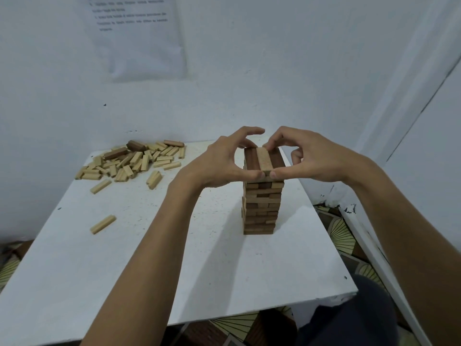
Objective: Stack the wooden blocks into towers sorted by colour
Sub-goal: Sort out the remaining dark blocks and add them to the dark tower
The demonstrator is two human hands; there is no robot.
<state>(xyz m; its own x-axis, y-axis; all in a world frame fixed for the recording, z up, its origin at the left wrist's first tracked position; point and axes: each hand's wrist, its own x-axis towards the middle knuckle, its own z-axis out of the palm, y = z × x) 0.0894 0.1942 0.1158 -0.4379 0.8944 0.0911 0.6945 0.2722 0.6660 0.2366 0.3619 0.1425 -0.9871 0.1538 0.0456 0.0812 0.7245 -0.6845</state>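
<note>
A tall tower (262, 208) of mixed dark and light wooden blocks stands on the white table (174, 245), right of centre. Its top layer has a light block (264, 159) between two dark ones. My left hand (222, 163) and my right hand (311, 158) both reach over the tower top. Thumbs meet at the near end of the light block and fingertips touch its far end, pinching it from both sides.
A loose pile of mostly light blocks (132, 162), with a few dark ones, lies at the table's far left. Two single light blocks (102, 224) (100, 186) lie nearer. White walls close in behind and at right; patterned floor shows beyond the table's right edge.
</note>
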